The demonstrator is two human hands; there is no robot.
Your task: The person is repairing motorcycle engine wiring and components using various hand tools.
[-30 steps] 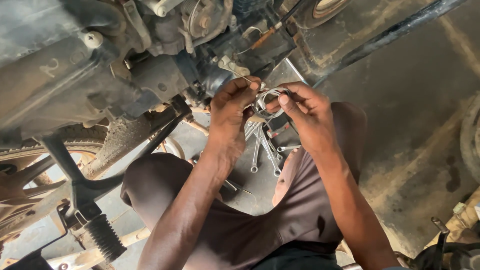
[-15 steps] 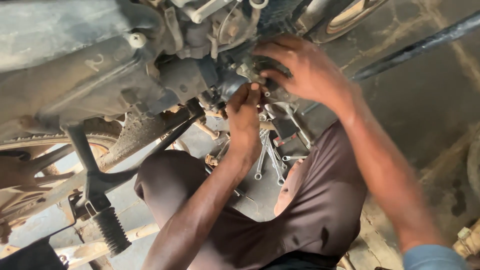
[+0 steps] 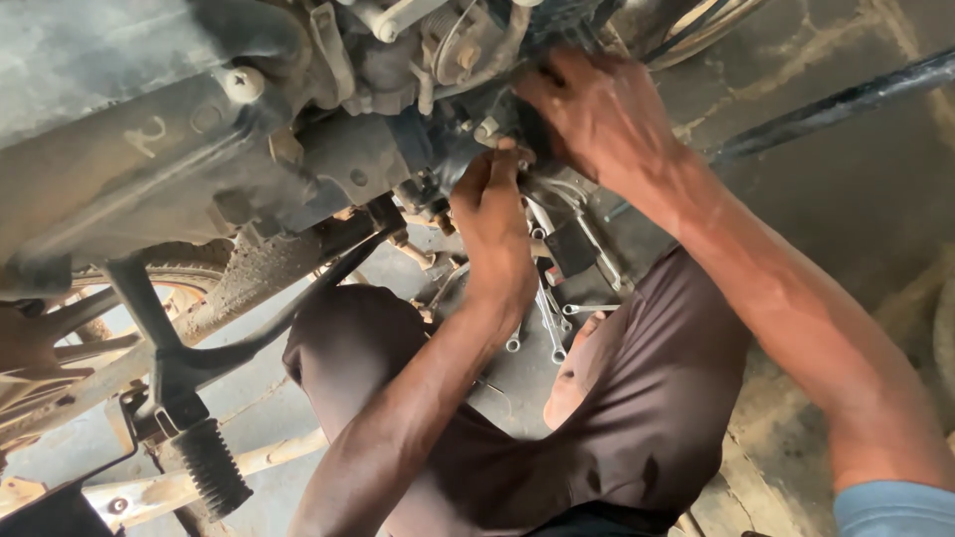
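Both hands work under a motorcycle engine [image 3: 298,149]. The left hand [image 3: 494,224] reaches up, its fingers pinched together at a small fitting on the engine's underside. The right hand [image 3: 597,109] presses on the casing, fingers curled; its grip is hidden. Several wrenches [image 3: 552,318] lie below; one black footpeg [image 3: 211,467] is near.

Your right hand [image 3: 597,114] now presses against the engine [image 3: 398,149], no longer fingering the wire ring beside your left hand [image 3: 494,234], which has risen to the engine's underside, fingertips touching it.
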